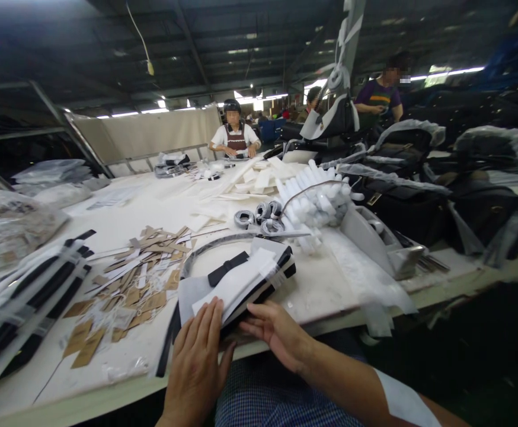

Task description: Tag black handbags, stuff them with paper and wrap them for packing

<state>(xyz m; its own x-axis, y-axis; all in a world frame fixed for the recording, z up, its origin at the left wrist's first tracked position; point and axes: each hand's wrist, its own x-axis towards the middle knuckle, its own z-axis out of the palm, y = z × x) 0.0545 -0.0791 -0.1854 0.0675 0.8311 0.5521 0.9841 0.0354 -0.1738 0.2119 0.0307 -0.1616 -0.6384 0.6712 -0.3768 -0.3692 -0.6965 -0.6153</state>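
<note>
A black handbag lies on its side at the table's front edge, with white foam padding and translucent wrapping over it. A black strap piece rests on top, and a wrapped handle arches behind. My left hand lies on the lower left of the padding, fingers stretched out and thumb apart. Beside the bag's lower edge is my right hand, its thumb and fingers apart and slightly bent. Its fingertips are close to that edge; whether they touch it is unclear.
Brown and white tags are scattered left of the bag. Wrapped black bags lie further left. Coiled straps, white foam rolls and a grey tape dispenser stand behind and right. A co-worker sits across the table.
</note>
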